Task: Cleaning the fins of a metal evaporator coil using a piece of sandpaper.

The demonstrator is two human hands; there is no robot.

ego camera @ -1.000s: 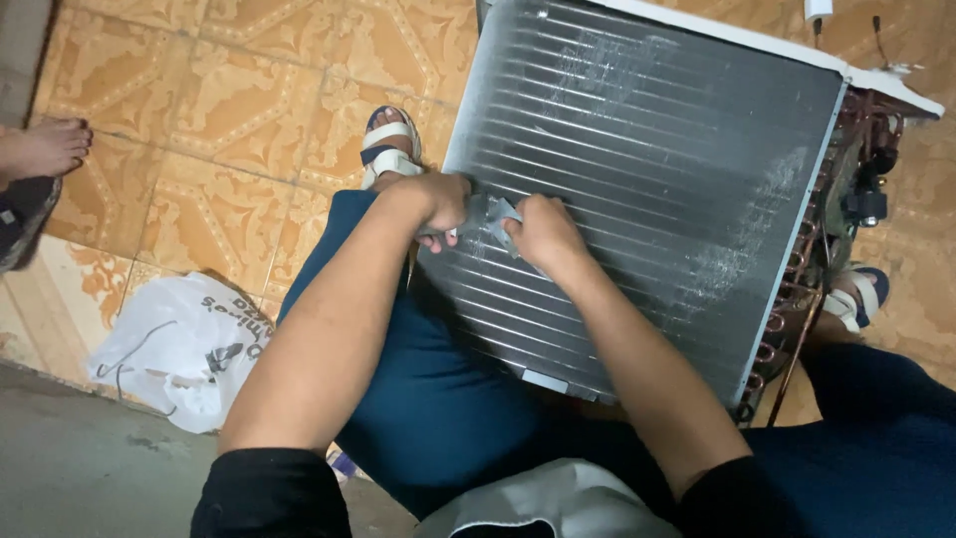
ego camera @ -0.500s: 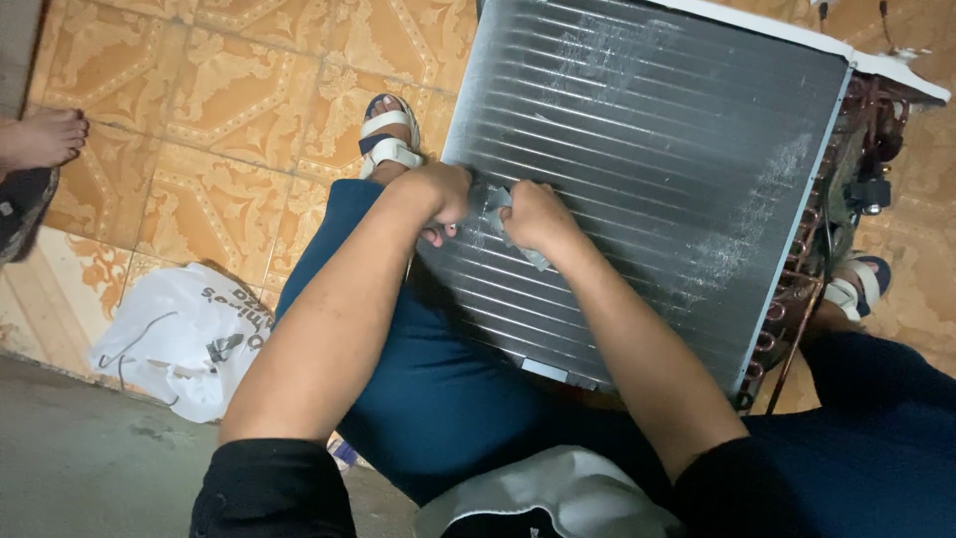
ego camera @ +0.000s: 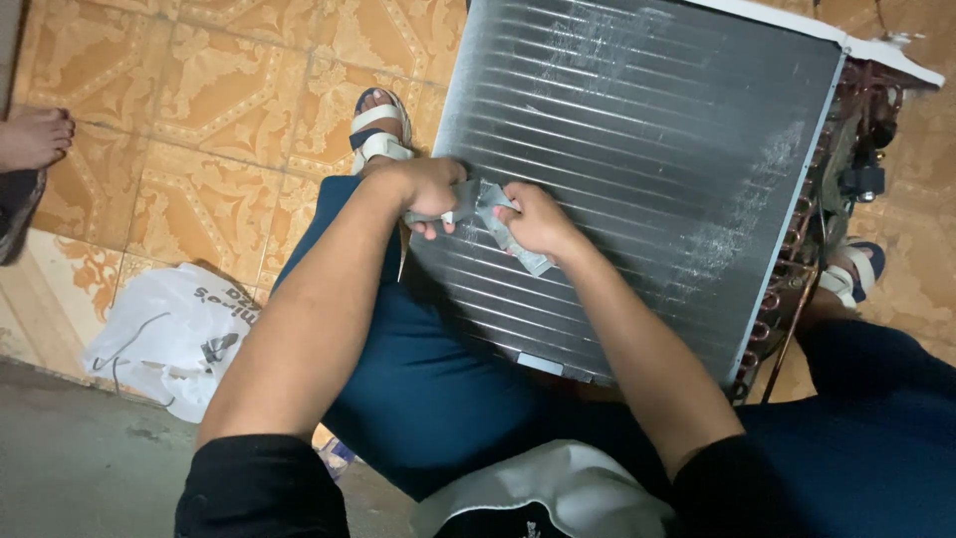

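Note:
A large finned metal coil unit [ego camera: 647, 169] leans between my knees, its grey fins facing me. My left hand [ego camera: 428, 189] and my right hand [ego camera: 533, 219] meet at the coil's left side, both gripping a crumpled strip of silvery foil tape [ego camera: 498, 224] pressed against the fins. The strip runs from under my left fingers, through my right fist, and sticks out below it. Copper tube bends [ego camera: 787, 289] line the coil's right edge.
A white plastic bag [ego camera: 174, 334] lies on the patterned tile floor [ego camera: 199, 110] at the left. My sandalled feet [ego camera: 378, 130] flank the unit. Another person's bare foot [ego camera: 35, 139] shows at the left edge. Wires and fittings [ego camera: 861, 169] hang at the unit's right.
Both hands stay on the foil strip at the same spot on the coil; the view has shifted slightly. The grip looks unchanged.

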